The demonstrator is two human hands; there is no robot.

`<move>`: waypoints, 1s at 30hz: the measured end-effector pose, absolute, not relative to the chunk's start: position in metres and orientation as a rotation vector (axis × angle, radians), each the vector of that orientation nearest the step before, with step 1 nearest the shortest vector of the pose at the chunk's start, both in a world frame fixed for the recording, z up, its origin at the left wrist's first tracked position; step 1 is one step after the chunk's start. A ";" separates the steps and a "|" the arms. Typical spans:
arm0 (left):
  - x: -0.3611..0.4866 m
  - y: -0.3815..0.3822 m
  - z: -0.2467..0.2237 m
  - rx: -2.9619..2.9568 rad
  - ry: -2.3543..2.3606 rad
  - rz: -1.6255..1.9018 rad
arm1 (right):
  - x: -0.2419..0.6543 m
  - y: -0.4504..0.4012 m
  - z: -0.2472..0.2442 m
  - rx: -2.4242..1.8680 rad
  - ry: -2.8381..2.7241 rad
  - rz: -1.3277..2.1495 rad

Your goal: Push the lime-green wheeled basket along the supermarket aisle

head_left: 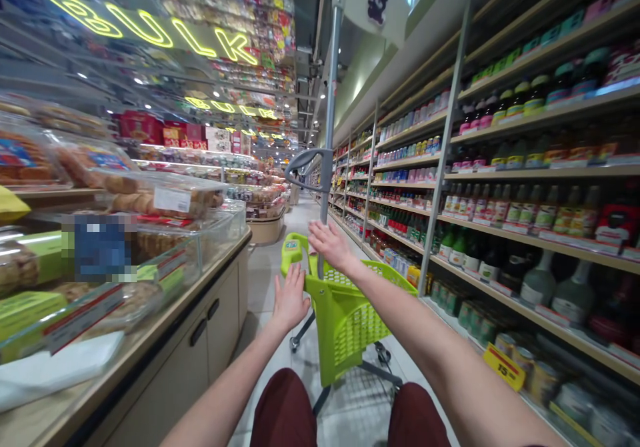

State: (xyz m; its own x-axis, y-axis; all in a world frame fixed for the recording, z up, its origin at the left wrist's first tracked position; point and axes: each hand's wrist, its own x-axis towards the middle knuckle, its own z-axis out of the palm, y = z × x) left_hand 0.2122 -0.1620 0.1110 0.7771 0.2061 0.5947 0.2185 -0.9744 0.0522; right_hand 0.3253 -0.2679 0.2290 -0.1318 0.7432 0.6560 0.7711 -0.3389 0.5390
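Observation:
A small lime-green shopping cart point(360, 317) with a perforated basket stands in front of me, turned slightly sideways. A grey pole point(332, 87) rises from it, with a grey loop handle point(306, 169) partway up and a white flag with a dark bear point(385, 0) at the top. My left hand point(291, 299) lies at the near edge of the cart's green frame, fingers extended and touching or just over it. My right hand point(330, 245) is stretched out beside the foot of the pole, fingers straight. Whether it touches the pole, I cannot tell.
On the left runs a counter point(220, 267) with clear boxes of packaged baked goods point(165, 193) and a white plastic bag point(60, 370). Shelves of bottles and cans point(540, 213) line the right side. The tiled aisle floor point(305, 217) stretches ahead between them, with more displays point(260, 193) further off.

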 end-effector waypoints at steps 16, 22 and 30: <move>0.209 -0.153 0.105 -2.979 -0.346 -1.103 | 0.308 -0.290 0.083 -1.831 -1.374 -0.870; 0.213 -0.171 0.101 -3.024 -0.366 -1.171 | 0.284 -0.260 0.088 -1.705 -1.201 -0.789; 0.214 -0.164 0.110 -3.059 -0.237 -1.141 | 0.305 -0.290 0.099 -1.818 -1.283 -0.820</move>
